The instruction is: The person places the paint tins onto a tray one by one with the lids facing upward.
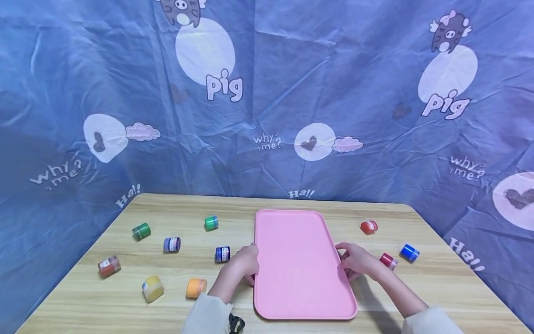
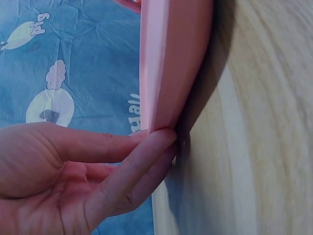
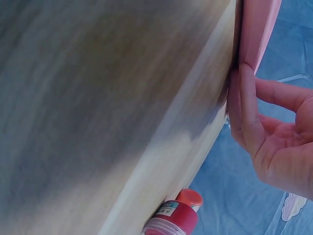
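A shallow pink tray with a raised rim lies lengthwise on the wooden table, its inside bare. My left hand grips its left edge; in the left wrist view the thumb and fingertips pinch the rim from above and below. Opposite, my right hand holds the right edge in the same manner, with fingertips at the underside in the right wrist view. A narrow shadow runs beneath the rim; whether the tray touches the table cannot be told.
Left of the tray lie several small paint jars, among them orange, yellow, brown-red, purple, dark blue and green. Dark red, red and blue jars are on the right. A blue printed curtain hangs behind.
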Tool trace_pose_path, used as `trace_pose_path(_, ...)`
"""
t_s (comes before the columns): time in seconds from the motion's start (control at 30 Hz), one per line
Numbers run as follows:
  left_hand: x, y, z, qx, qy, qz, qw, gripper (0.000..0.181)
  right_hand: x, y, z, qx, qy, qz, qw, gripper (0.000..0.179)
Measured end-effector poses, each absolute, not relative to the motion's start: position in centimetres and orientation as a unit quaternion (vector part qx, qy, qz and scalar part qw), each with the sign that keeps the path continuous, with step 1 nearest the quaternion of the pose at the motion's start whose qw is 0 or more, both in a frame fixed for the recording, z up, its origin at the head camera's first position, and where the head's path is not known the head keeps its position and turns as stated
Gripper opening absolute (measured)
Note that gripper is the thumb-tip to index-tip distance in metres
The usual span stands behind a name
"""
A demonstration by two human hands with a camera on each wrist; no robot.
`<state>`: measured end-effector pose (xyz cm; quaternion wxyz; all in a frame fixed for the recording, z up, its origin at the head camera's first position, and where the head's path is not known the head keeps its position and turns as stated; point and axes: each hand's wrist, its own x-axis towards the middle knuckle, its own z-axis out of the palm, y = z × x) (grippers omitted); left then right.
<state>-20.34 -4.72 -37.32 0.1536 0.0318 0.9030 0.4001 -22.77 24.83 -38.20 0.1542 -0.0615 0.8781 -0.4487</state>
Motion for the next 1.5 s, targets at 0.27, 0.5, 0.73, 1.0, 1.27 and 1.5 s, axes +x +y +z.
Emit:
trace_pose_path(0.27, -20.5, -4.7, -37.4, 0.037, 0.903, 0.402, 0.146, 0.062, -23.3, 26.0, -36.9, -0.078, 0.886, -0.432, 0.150, 0.051)
trace_pose_path(0.5, -20.4, -4.7, -37.6, 0.041, 0.906, 0.401, 0.130, 0.064, -23.5, 29.6, -34.4, -0.154, 0.940, -0.300, 0.060, 0.033)
trace_pose_path(0.73, -20.1, -4.6, -38.1, 0.039, 0.903, 0.410, 0.123, 0.064, -22.6, 34.0, -35.0, -0.203, 0.963, -0.176, 0.007, 0.012)
trace_pose_path(1.0, -20.5, -4.8, -37.9, 0.048, 0.908, 0.402, 0.103, 0.062, -22.4, 35.6, -36.6, -0.243, 0.954, -0.174, -0.010, 0.022)
trace_pose_path(1.27, -20.5, -5.2, -38.4, 0.062, 0.901, 0.419, 0.089, 0.040, -22.4, 35.8, -36.6, -0.258, 0.952, -0.166, -0.013, 0.044)
trace_pose_path(1.5, -20.4, -5.4, -38.4, 0.071, 0.896, 0.431, 0.081, 0.032, -22.4, 36.1, -37.2, -0.284, 0.949, -0.126, -0.053, 0.041)
